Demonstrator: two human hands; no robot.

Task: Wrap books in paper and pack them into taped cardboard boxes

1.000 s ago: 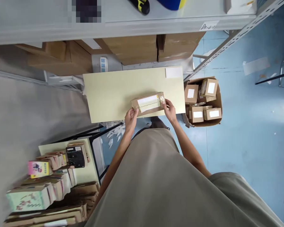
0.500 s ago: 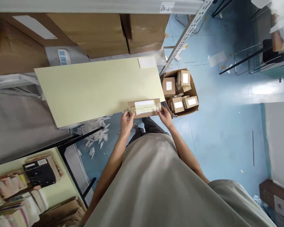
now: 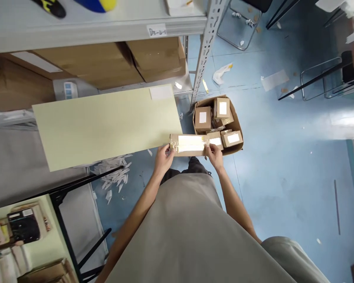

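A long flat cardboard box (image 3: 191,153) with white labels and clear tape at its ends is held level in front of my body. My left hand (image 3: 164,159) grips its left end, thumb on the near side. At the other end, my right hand (image 3: 215,157) pinches the right corner. The held box lies just past the right front corner of a pale yellow board (image 3: 106,125), partly over an open carton (image 3: 238,122). Inside that carton are several small labelled cardboard boxes (image 3: 203,118). One of them is partly hidden by the held box.
A metal shelf (image 3: 106,31) with large cartons (image 3: 156,59) stands beyond the board; its perforated upright (image 3: 205,55) rises near the open carton. White paper scraps (image 3: 115,173) lie on the floor at left. A second table (image 3: 51,224) holds paper stacks. Chairs (image 3: 242,27) stand at far right.
The held box has moved right, off the board's front edge and towards the open carton. Both hands stay on it. The camera view has shifted, showing more of the shelf top.
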